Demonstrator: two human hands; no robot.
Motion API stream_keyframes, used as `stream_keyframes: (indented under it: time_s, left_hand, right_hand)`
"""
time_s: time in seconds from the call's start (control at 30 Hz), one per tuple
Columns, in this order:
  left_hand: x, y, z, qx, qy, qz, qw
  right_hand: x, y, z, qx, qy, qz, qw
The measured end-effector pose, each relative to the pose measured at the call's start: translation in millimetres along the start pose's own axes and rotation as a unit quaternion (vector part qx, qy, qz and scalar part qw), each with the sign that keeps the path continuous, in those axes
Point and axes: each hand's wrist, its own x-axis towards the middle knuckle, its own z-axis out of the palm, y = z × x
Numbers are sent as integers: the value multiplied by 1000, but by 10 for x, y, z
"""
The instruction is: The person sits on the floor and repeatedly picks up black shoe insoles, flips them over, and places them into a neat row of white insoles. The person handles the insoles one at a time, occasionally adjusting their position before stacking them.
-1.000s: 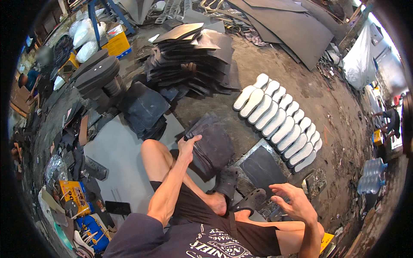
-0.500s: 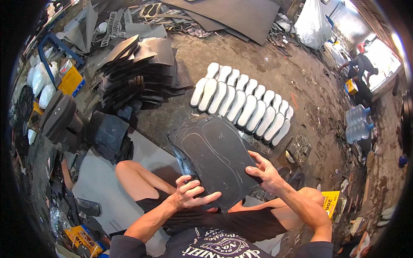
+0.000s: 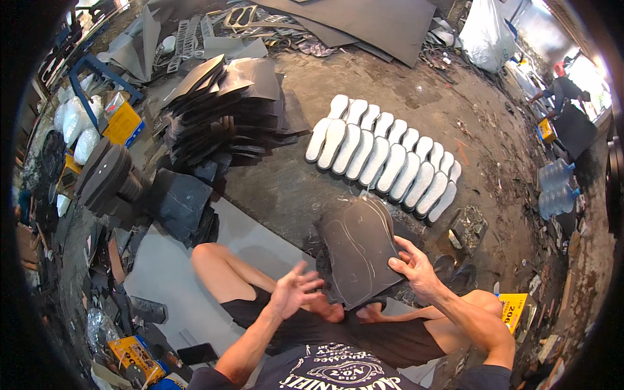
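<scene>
My right hand (image 3: 416, 268) grips the right edge of a dark rubber sheet (image 3: 359, 250), thumb on top. Pale curved lines like shoe-sole outlines are drawn on its face. My left hand (image 3: 296, 290) is off the sheet, just left of its lower edge, fingers spread with nothing in them. Beyond the sheet, two rows of white-topped soles (image 3: 393, 170) with dark edges stand leaning on the ground.
A tall stack of dark sheets (image 3: 224, 120) rises at the far left, with cut sheet pieces (image 3: 179, 201) nearer me. Stacked dark soles (image 3: 104, 172) stand left of those. A phone (image 3: 197, 353) lies by my left arm. Large flat sheets (image 3: 364, 23) lie at the back.
My left hand has let go of the sheet and moved away, opening its fingers. The sheet now hangs more upright from my right hand. The whole view has shifted slightly.
</scene>
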Motion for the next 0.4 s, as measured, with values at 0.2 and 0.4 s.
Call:
stream_keyframes:
  time_s: [0.2, 0.4]
  left_hand:
    - [310, -524, 458, 102, 179, -17, 978]
    - [58, -148, 465, 125, 139, 184, 965]
  right_hand:
    - [-63, 366, -25, 15, -41, 56, 997]
    - [-4, 654, -13, -90, -114, 43, 989]
